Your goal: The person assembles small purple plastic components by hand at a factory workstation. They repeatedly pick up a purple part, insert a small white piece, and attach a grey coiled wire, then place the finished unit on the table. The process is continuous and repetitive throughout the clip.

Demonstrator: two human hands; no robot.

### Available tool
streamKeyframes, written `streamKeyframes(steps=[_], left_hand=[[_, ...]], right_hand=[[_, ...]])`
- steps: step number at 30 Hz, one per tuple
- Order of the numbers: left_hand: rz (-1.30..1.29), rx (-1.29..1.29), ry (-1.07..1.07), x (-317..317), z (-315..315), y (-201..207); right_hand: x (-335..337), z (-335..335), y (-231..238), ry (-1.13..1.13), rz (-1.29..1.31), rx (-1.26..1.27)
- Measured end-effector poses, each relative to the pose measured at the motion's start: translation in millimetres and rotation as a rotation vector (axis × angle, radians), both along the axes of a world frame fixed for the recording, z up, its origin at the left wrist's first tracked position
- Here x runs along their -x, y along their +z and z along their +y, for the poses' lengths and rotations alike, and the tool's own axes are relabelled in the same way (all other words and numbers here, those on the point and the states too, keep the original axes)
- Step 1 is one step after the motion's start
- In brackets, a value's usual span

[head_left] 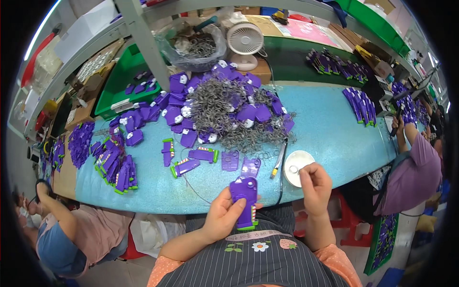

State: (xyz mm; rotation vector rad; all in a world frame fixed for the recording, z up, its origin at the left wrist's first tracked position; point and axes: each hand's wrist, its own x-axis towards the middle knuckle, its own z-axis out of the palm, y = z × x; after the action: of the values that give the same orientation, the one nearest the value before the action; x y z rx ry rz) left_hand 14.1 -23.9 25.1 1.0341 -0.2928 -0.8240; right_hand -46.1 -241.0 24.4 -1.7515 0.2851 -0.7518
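Before apron (229, 268) | purple piece (244, 187), green-tipped, striped | in left hand (224, 214) | right hand (315, 189) pinched, contents unclear

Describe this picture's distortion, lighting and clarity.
In the head view, the blue tabletop bows at its front edge and corners go black; the tube light, upper left, glares white; the held purple plastic part looks fairly clear; heaped grey wire rings merge.

Purple plastic wing-shaped part (243, 188): green tip, red-and-white striped side, round detail at top; held in the left hand (226, 213), green end toward wearer, over blue surface's near edge. Shallow round white dish (299, 160) sits by that edge, small ring (292, 169) inside.
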Motion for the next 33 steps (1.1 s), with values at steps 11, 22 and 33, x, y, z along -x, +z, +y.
streamKeyframes(steps=[11,22,33], left_hand=[[0.077,-0.057,-0.052,-11,3,-23],[-0.004,0.059,-0.067,-3,-10,-3],[-0.127,-0.092,-0.194,-4,5,-28]], right_hand=[[29,-39,-11,-0.258,0.224,0.406],[-10,41,-6,0.4,-0.062,-0.265],[-4,38,-34,0.474,0.206,-0.311]])
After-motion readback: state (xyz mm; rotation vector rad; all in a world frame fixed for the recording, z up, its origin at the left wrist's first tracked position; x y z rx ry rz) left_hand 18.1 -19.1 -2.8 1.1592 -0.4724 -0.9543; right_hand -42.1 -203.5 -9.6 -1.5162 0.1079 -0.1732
